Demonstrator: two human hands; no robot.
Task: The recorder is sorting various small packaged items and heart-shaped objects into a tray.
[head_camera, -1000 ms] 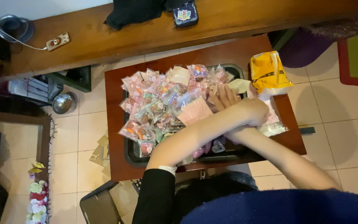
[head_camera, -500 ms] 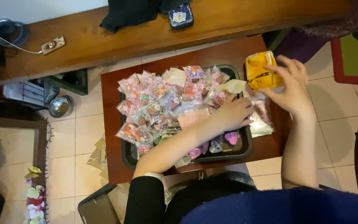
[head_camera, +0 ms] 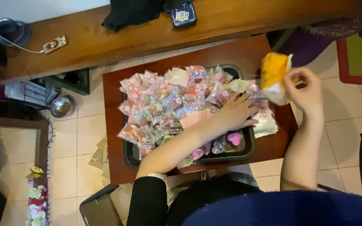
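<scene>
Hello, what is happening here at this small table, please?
A person sits over a small reddish-brown wooden table that carries a dark rectangular tray. The tray is heaped with small clear plastic packets of pink and coloured trinkets. The left hand lies flat on the pile near the tray's right end, beside a few loose heart-shaped pieces. The right hand holds a crumpled yellow and white plastic bag lifted above the table's right edge.
</scene>
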